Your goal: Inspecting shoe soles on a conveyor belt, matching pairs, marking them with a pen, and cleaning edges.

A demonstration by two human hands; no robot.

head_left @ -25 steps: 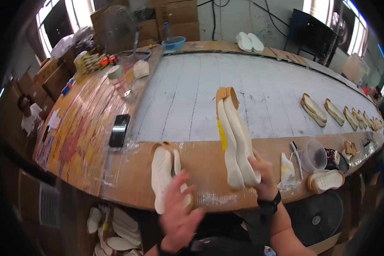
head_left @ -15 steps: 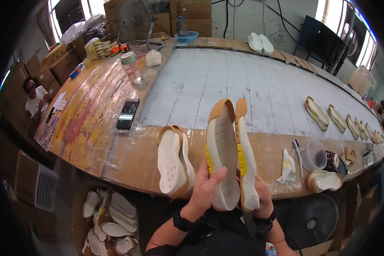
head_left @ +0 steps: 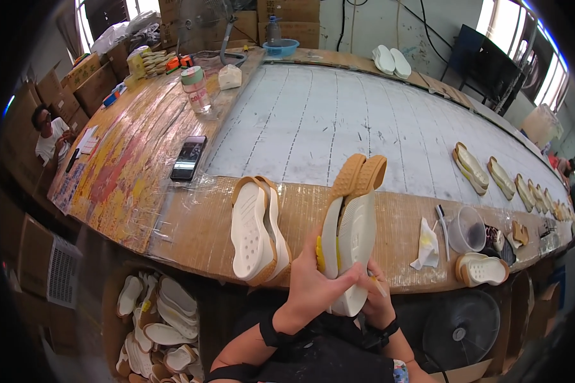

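Two shoe soles (head_left: 359,223), cream with tan toe or heel ends and a yellow patch on the side, are held upright side by side in front of me. Their tan ends point away, and ribbed, patterned faces show. My left hand (head_left: 314,287) is closed round the lower left of the pair, its thumb laid across the front. My right hand (head_left: 378,299) grips the lower right edge, its fingers curled; a small pale strip shows at them, too unclear to name. To the left, another pair of cream soles (head_left: 252,233) with tan rims stands on the cardboard-covered table edge (head_left: 191,223).
A box of loose soles (head_left: 166,319) sits below left. Right along the table lie a stained tissue (head_left: 427,246), a toothbrush-like stick (head_left: 442,230), a clear tub (head_left: 466,228) and a sole pair (head_left: 482,269). A phone (head_left: 188,158) lies left. A floor fan (head_left: 461,325) stands below right.
The two held soles, earlier apart with one hollow inner side showing, are now turned and pressed together. My right hand has come closer to my left. The view has shifted slightly.
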